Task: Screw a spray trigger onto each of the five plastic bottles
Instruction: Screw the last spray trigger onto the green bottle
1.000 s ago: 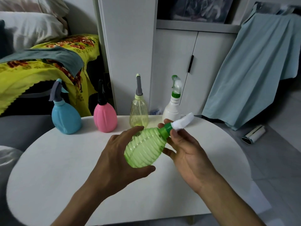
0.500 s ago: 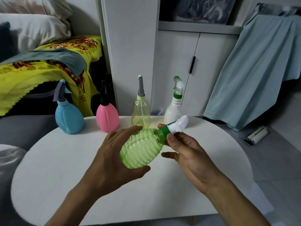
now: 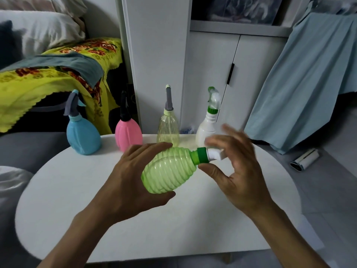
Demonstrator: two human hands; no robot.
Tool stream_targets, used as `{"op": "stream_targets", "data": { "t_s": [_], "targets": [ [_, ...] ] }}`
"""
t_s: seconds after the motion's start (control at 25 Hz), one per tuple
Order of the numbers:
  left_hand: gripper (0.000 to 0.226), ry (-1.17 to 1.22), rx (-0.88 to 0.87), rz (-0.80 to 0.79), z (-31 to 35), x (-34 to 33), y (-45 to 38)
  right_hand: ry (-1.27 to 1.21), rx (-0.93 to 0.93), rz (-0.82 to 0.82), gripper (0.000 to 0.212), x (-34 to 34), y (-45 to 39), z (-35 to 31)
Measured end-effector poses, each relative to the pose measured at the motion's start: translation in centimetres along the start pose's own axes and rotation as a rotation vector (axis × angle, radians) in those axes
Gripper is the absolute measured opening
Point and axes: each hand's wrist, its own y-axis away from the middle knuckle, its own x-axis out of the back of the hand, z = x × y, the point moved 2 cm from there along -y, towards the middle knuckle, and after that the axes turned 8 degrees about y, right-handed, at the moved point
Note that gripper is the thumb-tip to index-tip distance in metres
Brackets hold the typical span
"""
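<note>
the left hand (image 3: 127, 182) grips the ribbed green bottle (image 3: 170, 171) around its body, fingers over the top and thumb underneath, holding it on its side above the white table (image 3: 77, 219) with the neck pointing right. the right hand (image 3: 237, 171) is at the neck: its thumb presses the underside of the green screw collar (image 3: 201, 155), while the fingers, blurred, spread over the white spray trigger (image 3: 215, 154) that sits in the collar. whether those fingers actually clasp the trigger cannot be told through the blur.

farther back, along the far edge of the table, four bottles stand upright in a row, each with a trigger on its neck: a blue bottle (image 3: 83, 136) with a grey trigger at the left, then a pink bottle (image 3: 128, 135) with a dark trigger, a clear yellowish bottle (image 3: 167, 130) with a grey nozzle, and a white bottle (image 3: 206, 128) with a green collar, partly hidden behind the right hand's fingers.

on the floor to the right lies a lint roller (image 3: 306, 160). behind the table stands a white cabinet (image 3: 208, 74), with a pale blue cloth (image 3: 309, 78) hanging at the right and a yellow floral blanket (image 3: 38, 82) on a bed at the left.
</note>
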Motion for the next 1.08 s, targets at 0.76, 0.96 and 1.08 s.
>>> {"op": "stream_targets", "data": {
  "t_s": [0.76, 0.96, 1.08],
  "targets": [
    [0.086, -0.188, -0.046, -0.078, -0.1, 0.2, 0.7, -0.332, -0.105, -0.373, 0.039, -1.2, 0.6, -0.3],
    [0.086, -0.219, -0.062, -0.104, -0.1, -0.2, 0.6, -0.390, -0.172, -0.408, 0.035, -1.5, 0.8, 0.1],
    [0.085, -0.205, -0.048, -0.094, -0.2, -0.2, 0.4, -0.371, -0.140, -0.387, 0.046, -1.4, 0.8, 0.1]
  ]
}}
